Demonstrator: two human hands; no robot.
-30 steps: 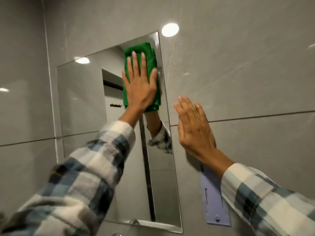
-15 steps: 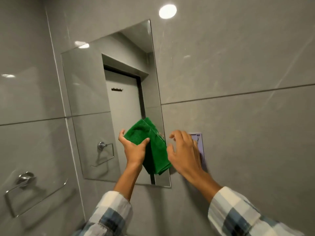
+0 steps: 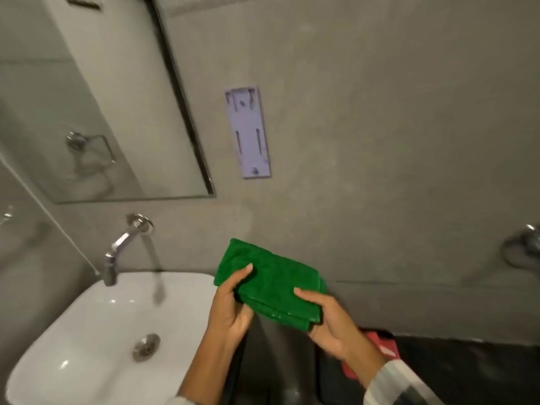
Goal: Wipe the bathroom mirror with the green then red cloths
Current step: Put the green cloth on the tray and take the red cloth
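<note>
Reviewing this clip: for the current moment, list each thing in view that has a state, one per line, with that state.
green cloth: folded, held off the mirror by both hands
left hand: gripping the cloth's left edge
right hand: gripping the cloth's right edge
red cloth: lying below the right hand, mostly hidden
mirror: not being touched
tap: no water visibly running
sink: empty, drain open

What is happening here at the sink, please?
A person holds a folded green cloth in both hands, the left hand on its left edge and the right hand on its lower right. The cloth is in the air beside the white sink, below the mirror and off the glass. Something red lies partly hidden behind the right wrist, possibly the red cloth.
</note>
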